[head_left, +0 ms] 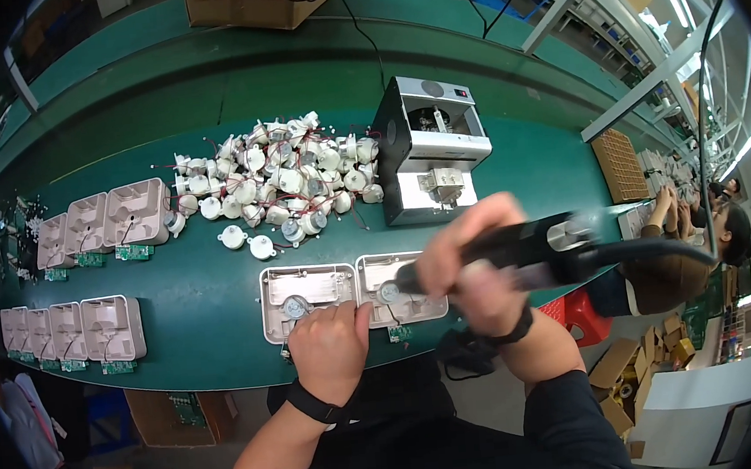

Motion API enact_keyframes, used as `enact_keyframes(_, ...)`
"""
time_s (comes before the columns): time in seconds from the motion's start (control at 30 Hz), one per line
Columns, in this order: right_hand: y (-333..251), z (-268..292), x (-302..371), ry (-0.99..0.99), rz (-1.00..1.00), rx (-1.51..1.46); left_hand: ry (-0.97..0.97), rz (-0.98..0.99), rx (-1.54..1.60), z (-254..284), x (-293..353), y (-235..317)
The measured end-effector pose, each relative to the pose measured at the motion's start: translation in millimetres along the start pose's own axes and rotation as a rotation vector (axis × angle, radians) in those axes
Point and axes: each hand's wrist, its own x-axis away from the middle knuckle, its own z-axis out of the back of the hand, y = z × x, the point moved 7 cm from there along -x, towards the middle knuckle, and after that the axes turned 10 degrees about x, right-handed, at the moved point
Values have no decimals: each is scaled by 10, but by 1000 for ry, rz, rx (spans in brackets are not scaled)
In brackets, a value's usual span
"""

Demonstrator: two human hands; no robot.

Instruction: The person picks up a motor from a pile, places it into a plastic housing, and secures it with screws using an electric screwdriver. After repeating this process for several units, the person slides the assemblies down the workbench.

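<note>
LH [329, 346] half-curled on wht housing [313, 282], RH [491, 298] gripping blk tool [533, 247]

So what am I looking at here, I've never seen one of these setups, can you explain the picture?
There's no robot: it's one wide fisheye view from a camera on a person's head, looking down, so straight edges bend. The bare left hand rests on the near edge of an open white plastic housing. The right hand, blurred, grips a black corded power tool, perhaps an electric screwdriver, over a second housing. On the green workbench are a heap of white round wired parts, a black-and-silver machine and, to the left, rows of more housings with green circuit boards.
</note>
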Motion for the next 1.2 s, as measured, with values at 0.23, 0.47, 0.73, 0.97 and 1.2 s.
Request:
enact_keyframes(0.23, -321, 767, -303, 341, 202, 180, -37, 5, 70, -39, -10, 61)
enact_keyframes(0.47, -62, 980, -554, 391, 106, 300, -101, 44, 71, -107, 4, 161)
enact_keyframes(0.73, -243, 596, -122, 328, -14, -49, 72, 42, 227, 639, 72, -44)
enact_keyframes(0.97, -175, -212, 43, 41, -113, -149, -3, 256, 373, 615, -38, -768)
enact_keyframes(1.2, 167, -597, 37, -108, -189, -132, -111, 306, 519, 470, -40, -850)
